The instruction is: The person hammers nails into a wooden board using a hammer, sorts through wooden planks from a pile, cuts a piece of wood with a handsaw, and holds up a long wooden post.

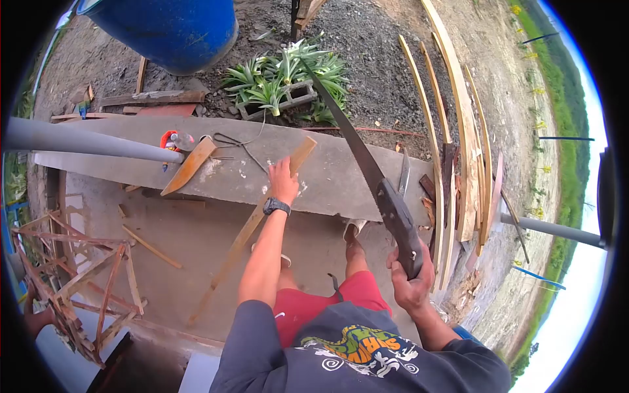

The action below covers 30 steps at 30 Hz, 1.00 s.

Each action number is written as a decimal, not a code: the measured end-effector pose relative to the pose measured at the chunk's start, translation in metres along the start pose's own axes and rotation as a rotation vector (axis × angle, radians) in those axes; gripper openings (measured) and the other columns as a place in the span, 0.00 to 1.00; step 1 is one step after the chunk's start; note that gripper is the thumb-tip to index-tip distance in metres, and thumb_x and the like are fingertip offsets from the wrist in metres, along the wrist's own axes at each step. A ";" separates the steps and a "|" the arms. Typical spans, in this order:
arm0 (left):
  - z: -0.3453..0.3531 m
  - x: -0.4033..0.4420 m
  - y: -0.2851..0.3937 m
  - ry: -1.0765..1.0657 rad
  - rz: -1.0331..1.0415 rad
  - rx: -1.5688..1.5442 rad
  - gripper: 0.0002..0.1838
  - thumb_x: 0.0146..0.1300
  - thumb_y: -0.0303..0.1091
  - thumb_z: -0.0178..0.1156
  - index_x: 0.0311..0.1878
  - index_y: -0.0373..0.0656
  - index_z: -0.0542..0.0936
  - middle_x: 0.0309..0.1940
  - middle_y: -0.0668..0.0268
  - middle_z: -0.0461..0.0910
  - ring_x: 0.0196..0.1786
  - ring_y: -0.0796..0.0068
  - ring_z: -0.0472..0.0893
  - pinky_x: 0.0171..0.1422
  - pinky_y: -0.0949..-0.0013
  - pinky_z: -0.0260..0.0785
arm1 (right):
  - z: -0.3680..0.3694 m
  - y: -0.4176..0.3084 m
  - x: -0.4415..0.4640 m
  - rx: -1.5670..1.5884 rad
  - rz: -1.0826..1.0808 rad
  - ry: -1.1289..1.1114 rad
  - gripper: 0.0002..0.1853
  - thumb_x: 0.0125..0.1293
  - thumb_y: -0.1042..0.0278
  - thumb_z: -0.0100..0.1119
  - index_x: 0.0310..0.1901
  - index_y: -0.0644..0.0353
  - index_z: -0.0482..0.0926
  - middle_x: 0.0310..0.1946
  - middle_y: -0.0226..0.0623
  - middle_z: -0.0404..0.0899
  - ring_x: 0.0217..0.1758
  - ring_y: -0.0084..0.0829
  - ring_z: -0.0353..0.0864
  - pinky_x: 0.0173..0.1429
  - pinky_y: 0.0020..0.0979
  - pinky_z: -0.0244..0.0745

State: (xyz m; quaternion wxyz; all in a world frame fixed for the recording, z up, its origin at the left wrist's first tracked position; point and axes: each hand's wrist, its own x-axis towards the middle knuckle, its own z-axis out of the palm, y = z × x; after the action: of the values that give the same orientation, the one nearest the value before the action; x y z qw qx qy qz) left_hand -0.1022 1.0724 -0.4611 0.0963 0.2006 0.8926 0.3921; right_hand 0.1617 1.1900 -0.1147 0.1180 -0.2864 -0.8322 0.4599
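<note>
My right hand [414, 278] is wrapped around the dark handle of a handsaw [350, 134]. Its long blade points up and away over the concrete ledge [334, 177], apart from the wood. My left hand [283, 181] presses down and grips a long wooden strip [239, 243], which slants across the ledge edge with its lower end toward the floor. Left of that hand, a dark cord [244, 145] and a tapered wood piece [190, 167] lie on the ledge. A narrow metal blade [404, 171] rests near the ledge's right end.
Several long boards [462, 131] lean at the right. A grey pole [92, 139] crosses the left side near a red object [170, 139]. Beyond the ledge are cut plants [275, 75], a concrete block [298, 95] and a blue barrel [173, 33]. A wooden frame [98, 281] stands lower left.
</note>
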 end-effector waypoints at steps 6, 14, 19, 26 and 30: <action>0.171 0.105 0.101 0.058 0.147 0.041 0.34 0.55 0.24 0.71 0.67 0.43 0.72 0.59 0.58 0.77 0.63 0.46 0.72 0.70 0.43 0.63 | -0.120 0.151 0.069 0.020 0.125 0.086 0.28 0.67 0.77 0.59 0.69 0.70 0.72 0.34 0.37 0.82 0.33 0.27 0.82 0.43 0.31 0.78; 0.229 0.115 0.170 -0.009 -0.055 0.271 0.33 0.58 0.33 0.70 0.67 0.48 0.72 0.60 0.59 0.79 0.65 0.51 0.74 0.74 0.44 0.60 | -0.241 0.252 0.132 0.098 0.170 0.046 0.24 0.75 0.74 0.59 0.69 0.71 0.70 0.37 0.37 0.81 0.37 0.27 0.82 0.45 0.30 0.78; 0.242 0.115 0.188 0.030 -0.271 0.232 0.35 0.62 0.52 0.69 0.68 0.46 0.72 0.63 0.56 0.77 0.71 0.47 0.70 0.78 0.42 0.55 | -0.248 0.253 0.148 0.166 0.132 0.000 0.24 0.75 0.77 0.56 0.70 0.71 0.68 0.43 0.38 0.79 0.37 0.26 0.80 0.45 0.29 0.78; 0.266 0.121 0.172 -0.094 -0.228 0.234 0.45 0.64 0.62 0.66 0.76 0.46 0.65 0.77 0.58 0.66 0.84 0.41 0.50 0.85 0.37 0.40 | -0.256 0.248 0.150 0.232 0.271 -0.002 0.24 0.75 0.72 0.57 0.69 0.70 0.70 0.40 0.35 0.79 0.35 0.23 0.79 0.40 0.27 0.75; 0.294 0.142 0.148 -0.272 -0.239 0.226 0.51 0.66 0.64 0.64 0.83 0.45 0.57 0.85 0.62 0.54 0.88 0.40 0.40 0.90 0.41 0.30 | -0.248 0.256 0.151 0.165 0.384 0.013 0.25 0.77 0.69 0.58 0.70 0.69 0.69 0.38 0.35 0.79 0.34 0.23 0.79 0.40 0.27 0.75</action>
State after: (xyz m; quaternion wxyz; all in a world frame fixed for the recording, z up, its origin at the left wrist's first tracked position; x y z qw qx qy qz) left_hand -0.0913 1.4193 -0.5518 0.2386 0.1538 0.9272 0.2445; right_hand 0.2482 1.5570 -0.2019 0.0566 -0.4320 -0.7212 0.5386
